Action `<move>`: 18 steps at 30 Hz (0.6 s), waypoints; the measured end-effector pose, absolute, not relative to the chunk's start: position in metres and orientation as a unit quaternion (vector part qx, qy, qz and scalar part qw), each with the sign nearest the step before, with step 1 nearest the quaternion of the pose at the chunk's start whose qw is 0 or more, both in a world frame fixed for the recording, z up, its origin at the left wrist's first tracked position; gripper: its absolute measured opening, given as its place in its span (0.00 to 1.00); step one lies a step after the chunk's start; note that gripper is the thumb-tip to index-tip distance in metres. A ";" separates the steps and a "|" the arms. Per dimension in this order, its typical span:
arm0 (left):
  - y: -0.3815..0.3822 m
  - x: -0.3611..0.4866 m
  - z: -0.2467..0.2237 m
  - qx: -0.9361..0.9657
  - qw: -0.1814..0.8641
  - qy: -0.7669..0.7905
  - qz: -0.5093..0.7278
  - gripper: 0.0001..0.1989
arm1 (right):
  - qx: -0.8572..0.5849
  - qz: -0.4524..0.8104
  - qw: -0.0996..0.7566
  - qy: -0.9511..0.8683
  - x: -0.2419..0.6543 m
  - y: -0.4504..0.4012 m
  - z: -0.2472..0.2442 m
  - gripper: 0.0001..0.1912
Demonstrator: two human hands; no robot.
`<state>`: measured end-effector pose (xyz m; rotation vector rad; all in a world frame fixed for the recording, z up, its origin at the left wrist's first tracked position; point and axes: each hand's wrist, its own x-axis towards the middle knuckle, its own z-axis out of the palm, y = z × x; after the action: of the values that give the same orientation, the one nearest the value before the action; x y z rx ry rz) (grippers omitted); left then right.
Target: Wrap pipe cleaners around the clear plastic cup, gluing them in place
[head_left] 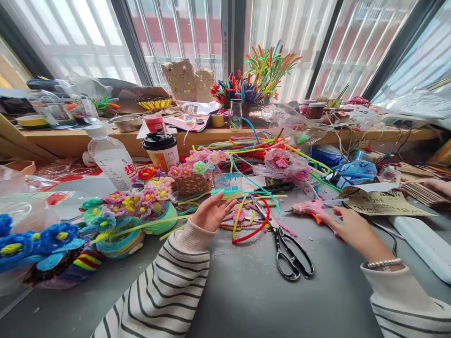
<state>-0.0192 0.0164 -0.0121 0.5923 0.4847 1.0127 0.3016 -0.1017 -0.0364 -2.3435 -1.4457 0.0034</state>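
My left hand (pixel 213 211), in a striped sleeve, is raised palm-up with teal and yellow pipe cleaners (pixel 227 193) between thumb and fingers. A long pale-yellow pipe cleaner (pixel 144 226) runs leftward from behind that wrist. On the right, my right hand (pixel 352 230) is closed on the handle of a pink glue gun (pixel 308 207), whose nozzle points left. Between the hands lie black-handled scissors (pixel 291 253), blades partly under bent red (pixel 252 234) and yellow pipe cleaners. Behind my left fingertips is a clear plastic piece with blue lettering (pixel 229 180).
Fuzzy flower decorations (pixel 123 211) crowd the left side, near a water bottle (pixel 111 157) and lidded coffee cup (pixel 161 151). Loose pipe cleaners pile up at the back. Far right, another person's hand (pixel 439 186) touches corrugated cardboard (pixel 419 193); a white bar (pixel 421 244) lies below.
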 end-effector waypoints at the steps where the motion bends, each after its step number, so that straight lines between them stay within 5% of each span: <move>1: 0.017 -0.019 -0.014 0.279 0.801 0.227 0.479 0.07 | -0.832 0.012 0.172 -0.527 0.300 -0.100 -0.040 0.27; 12: 0.010 -0.018 -0.007 0.330 0.786 0.236 0.466 0.12 | -0.843 0.023 0.146 -0.517 0.301 -0.078 -0.051 0.10; 18: 0.011 -0.017 -0.009 0.335 0.777 0.264 0.463 0.14 | -0.860 0.031 0.255 -0.440 0.297 -0.083 -0.029 0.24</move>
<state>-0.0167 0.0106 -0.0090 0.7256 0.5722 1.0007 0.2975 -0.0828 -0.0287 -2.3361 -1.1953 0.0831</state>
